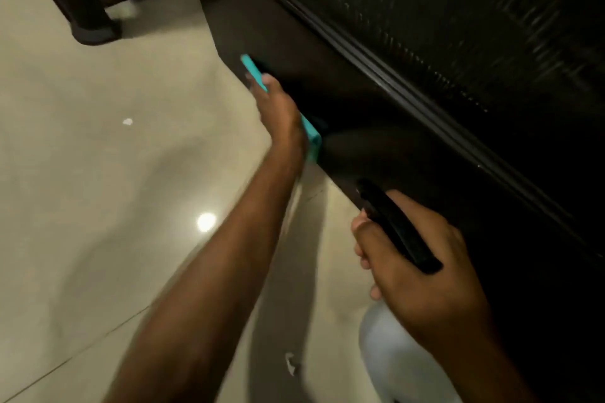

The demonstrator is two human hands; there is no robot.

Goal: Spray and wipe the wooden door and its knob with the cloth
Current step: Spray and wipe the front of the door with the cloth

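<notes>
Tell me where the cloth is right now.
In the head view, the teal cloth is centre-left, pressed flat against the lower part of the dark wooden door under the left hand, above the tiled floor.

The left arm (209, 271) reaches out bare and nearly straight toward the dark wooden door (360, 75), its hand (278, 111) pressing flat against the panel's lower edge. The right hand (415, 271) sits nearer the body, just beside the same door face, fingers curled round a black spray-bottle head (397, 227).
</notes>
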